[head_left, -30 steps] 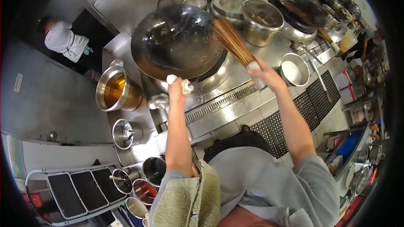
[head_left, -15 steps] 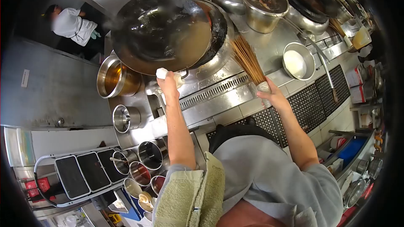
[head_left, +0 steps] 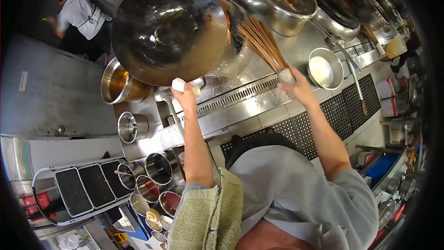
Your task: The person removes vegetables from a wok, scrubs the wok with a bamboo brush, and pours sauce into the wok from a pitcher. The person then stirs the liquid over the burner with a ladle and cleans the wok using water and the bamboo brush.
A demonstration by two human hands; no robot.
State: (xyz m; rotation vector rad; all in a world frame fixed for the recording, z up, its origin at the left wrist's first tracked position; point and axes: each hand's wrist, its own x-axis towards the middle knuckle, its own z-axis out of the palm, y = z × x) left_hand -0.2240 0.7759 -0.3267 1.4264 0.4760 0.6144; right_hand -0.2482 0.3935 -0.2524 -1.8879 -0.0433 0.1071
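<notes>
My left hand (head_left: 186, 97) is closed around a white cloth (head_left: 179, 84) at the near handle of a large black wok (head_left: 162, 28). The wok is tilted over the burner, with some brownish liquid along its lower right side. In my right hand (head_left: 298, 88) is a bamboo wok brush (head_left: 263, 44), gripped by its bound end. Its bristles point up and left toward the wok's right rim, apart from the wok's inside. The left fingers are partly hidden by the cloth.
A pot of amber liquid (head_left: 121, 83) and a small steel pot (head_left: 132, 127) stand at left. A white-filled pan (head_left: 326, 69) and a long-handled ladle (head_left: 358, 88) lie at right. Sauce containers (head_left: 148, 188) line the lower left. Another person (head_left: 85, 16) stands at upper left.
The wok has lifted and shifted left, tilting further toward me. My right hand has moved the brush up and left, closer to the wok. The other person has raised an arm.
</notes>
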